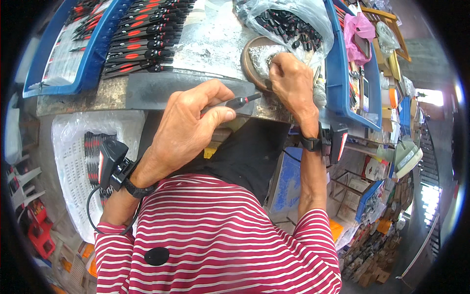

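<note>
My left hand (186, 120) is closed round a slim black tool handle (237, 102) with a red ring and a thin dark shaft, which points right over the table's near edge. The rest of the handle is hidden in my palm. At the right, my right hand (293, 85) pinches its fingers together over a round brown bowl (247, 62) holding something whitish; what the fingers hold, if anything, I cannot make out. Beyond the bowl, a clear plastic bag (259, 10) lies open with many small black-and-red parts (289, 29) inside.
Black-and-red tools (142, 44) lie stacked on the table at the left, beside a blue tray (93, 59). Another blue bin (338, 83) stands at the right with a pink bag (356, 36). Below left, a white plastic-lined basket (71, 161) holds more black-and-red tools.
</note>
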`<control>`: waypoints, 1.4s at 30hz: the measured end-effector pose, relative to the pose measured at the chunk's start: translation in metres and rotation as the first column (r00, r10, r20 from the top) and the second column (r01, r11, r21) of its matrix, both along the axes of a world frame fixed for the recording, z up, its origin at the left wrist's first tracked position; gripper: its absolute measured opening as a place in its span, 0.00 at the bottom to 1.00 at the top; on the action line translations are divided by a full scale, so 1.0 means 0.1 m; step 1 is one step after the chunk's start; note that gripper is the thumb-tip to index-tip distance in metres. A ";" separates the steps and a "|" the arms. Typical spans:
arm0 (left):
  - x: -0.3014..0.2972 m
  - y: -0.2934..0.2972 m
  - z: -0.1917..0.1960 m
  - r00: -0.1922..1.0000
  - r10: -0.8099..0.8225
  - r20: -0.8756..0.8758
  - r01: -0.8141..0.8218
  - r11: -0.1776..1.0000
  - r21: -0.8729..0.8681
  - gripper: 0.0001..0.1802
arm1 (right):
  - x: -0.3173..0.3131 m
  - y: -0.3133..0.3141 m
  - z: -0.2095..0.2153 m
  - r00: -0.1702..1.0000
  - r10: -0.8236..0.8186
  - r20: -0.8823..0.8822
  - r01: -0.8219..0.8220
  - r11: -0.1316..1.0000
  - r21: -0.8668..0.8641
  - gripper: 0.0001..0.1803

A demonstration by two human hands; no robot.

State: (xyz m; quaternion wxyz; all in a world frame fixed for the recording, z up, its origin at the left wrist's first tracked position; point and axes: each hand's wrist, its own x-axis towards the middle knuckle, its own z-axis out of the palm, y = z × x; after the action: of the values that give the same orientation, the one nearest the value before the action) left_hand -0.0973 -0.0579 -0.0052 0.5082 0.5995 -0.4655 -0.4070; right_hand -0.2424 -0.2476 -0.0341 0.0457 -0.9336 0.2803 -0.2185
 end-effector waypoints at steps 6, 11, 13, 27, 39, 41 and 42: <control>-0.05 -0.09 -0.03 0.995 0.025 -0.100 -0.023 0.999 0.028 0.10 | -0.13 0.04 0.04 0.948 -0.232 0.219 0.052 0.790 0.611 0.06; -0.08 -0.17 -0.07 0.963 0.067 -0.263 -0.046 0.995 0.083 0.10 | -0.14 0.18 0.13 0.866 -0.277 0.415 -0.130 0.678 0.723 0.05; -0.10 -0.19 -0.07 0.937 0.092 -0.336 -0.061 0.993 0.102 0.11 | -0.14 0.27 0.18 0.846 -0.283 0.452 -0.184 0.640 0.746 0.05; -0.17 -0.24 -0.14 0.894 0.123 -0.431 -0.090 0.991 0.095 0.09 | 0.00 0.82 0.20 0.847 -0.227 0.481 -0.222 0.671 0.707 0.05; -0.24 -0.26 -0.14 0.899 0.221 -0.377 -0.192 0.975 0.113 0.07 | -0.01 0.79 0.03 0.878 0.024 0.478 -0.188 0.935 0.299 0.05; -0.24 -0.26 -0.16 0.907 0.227 -0.354 -0.206 0.974 0.096 0.07 | -0.01 0.79 0.01 0.889 0.069 0.453 -0.192 0.954 0.231 0.06; -0.25 -0.26 -0.17 0.911 0.230 -0.342 -0.213 0.973 0.088 0.07 | -0.01 0.79 0.01 0.892 0.087 0.443 -0.193 0.960 0.201 0.06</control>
State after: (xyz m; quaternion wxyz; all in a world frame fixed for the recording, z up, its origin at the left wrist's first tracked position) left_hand -0.1220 -0.0838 -0.0220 0.6109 0.5785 -0.2866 -0.4582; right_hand -0.2430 -0.1690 -0.0334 0.2343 -0.8679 0.2190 -0.3794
